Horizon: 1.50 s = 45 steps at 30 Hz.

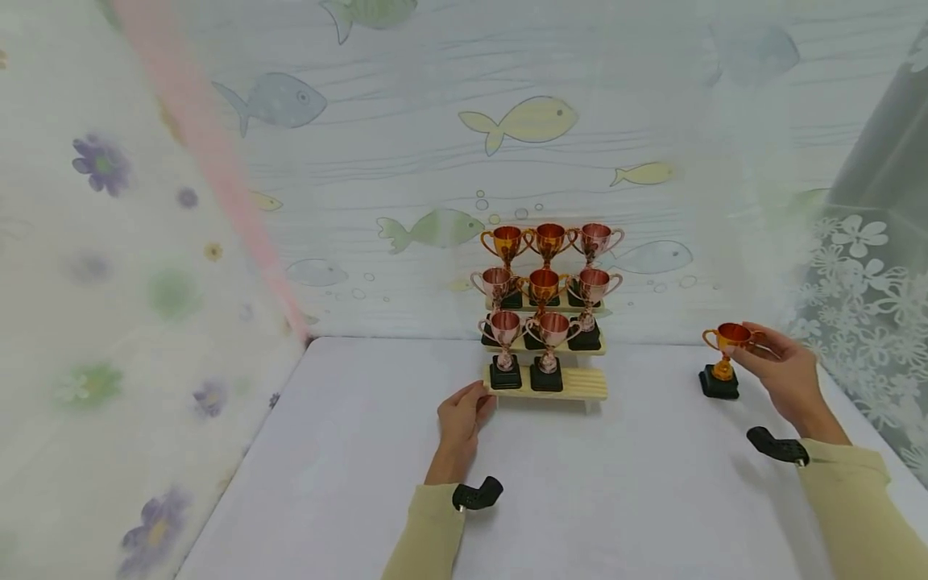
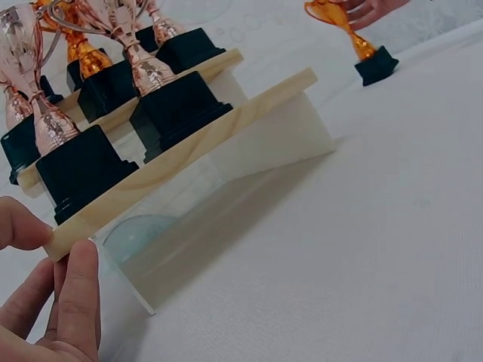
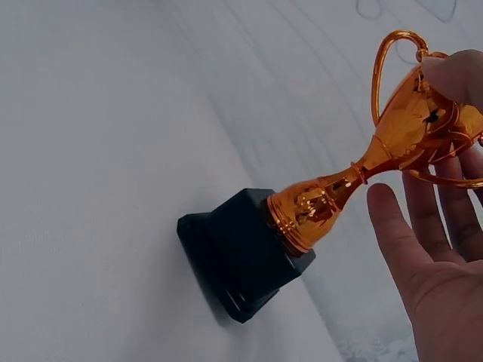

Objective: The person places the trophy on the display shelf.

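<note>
My left hand [image 1: 460, 417] pinches the front left corner of the lowest wooden shelf [image 1: 583, 385] on a three-tiered stand, thumb on top and fingers beneath. Two pink-gold trophies [image 1: 554, 334] stand on that tier, at its left and middle; its right end is bare wood. Away to the right, my right hand [image 1: 790, 379] holds an orange-gold trophy [image 3: 400, 128] upright by its cup, the thumb [image 3: 456, 75] at the rim near one handle. Its black base [image 3: 241, 253] is low over the white table in the head view.
The two upper tiers each carry three trophies, orange-gold [image 1: 549, 239] and pink-gold [image 1: 596, 240] mixed. Behind the white table [image 1: 348, 451] hangs a fish-patterned sheet [image 1: 406, 145]. Lace cloth [image 1: 870, 282] borders the right side.
</note>
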{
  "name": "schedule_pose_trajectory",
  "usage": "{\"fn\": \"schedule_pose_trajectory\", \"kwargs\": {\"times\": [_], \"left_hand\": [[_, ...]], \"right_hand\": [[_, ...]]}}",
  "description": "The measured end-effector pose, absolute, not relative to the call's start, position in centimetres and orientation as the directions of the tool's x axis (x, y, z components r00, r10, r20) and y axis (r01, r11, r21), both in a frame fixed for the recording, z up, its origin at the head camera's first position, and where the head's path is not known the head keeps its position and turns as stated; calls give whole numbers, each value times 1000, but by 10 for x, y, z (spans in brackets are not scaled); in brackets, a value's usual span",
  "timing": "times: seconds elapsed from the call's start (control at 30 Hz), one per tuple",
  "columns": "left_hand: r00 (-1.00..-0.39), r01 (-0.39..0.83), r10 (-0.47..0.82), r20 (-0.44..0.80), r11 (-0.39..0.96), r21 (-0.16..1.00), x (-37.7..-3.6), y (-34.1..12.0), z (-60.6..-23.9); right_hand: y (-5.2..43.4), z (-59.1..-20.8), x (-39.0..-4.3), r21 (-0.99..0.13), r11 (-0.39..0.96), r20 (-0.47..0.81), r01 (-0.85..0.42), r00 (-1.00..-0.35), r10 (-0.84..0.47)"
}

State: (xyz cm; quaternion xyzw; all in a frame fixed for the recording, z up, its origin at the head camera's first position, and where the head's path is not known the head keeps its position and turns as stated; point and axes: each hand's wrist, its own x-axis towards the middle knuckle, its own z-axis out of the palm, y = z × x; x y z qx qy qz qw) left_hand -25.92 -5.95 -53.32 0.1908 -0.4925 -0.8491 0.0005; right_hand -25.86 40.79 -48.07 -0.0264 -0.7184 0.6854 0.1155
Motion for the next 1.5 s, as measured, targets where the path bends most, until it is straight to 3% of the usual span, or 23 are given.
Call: {"fn": "schedule_pose_trajectory", "kwargs": {"times": [0.1, 0.23, 0.47, 0.73, 1.07, 1.5], "left_hand": [[-927, -188, -189, -323, -511, 839, -258, -60, -534], [-929, -183, -191, -318, -511, 840, -257, -60, -534], [-927, -182, -194, -321, -515, 838, -258, -61, -533], [-926, -183, -194, -324, -518, 835, -259, -61, -533], [-926, -185, -192, -325, -519, 834, -259, -61, -535], [-929, -177, -193, -316, -519, 837, -258, -59, -533]], "right_hand": [[407, -479, -256, -977, 198, 115, -73, -971, 210], [403, -479, -254, -963, 266, 114, -49, -965, 236], [389, -483, -253, -940, 305, 246, -154, -924, 294], [357, -475, -246, -871, 387, 404, -303, -891, 209], [304, -453, -239, -836, 151, 545, -528, -832, 102], [237, -449, -246, -837, 57, 546, -545, -838, 7]]}}
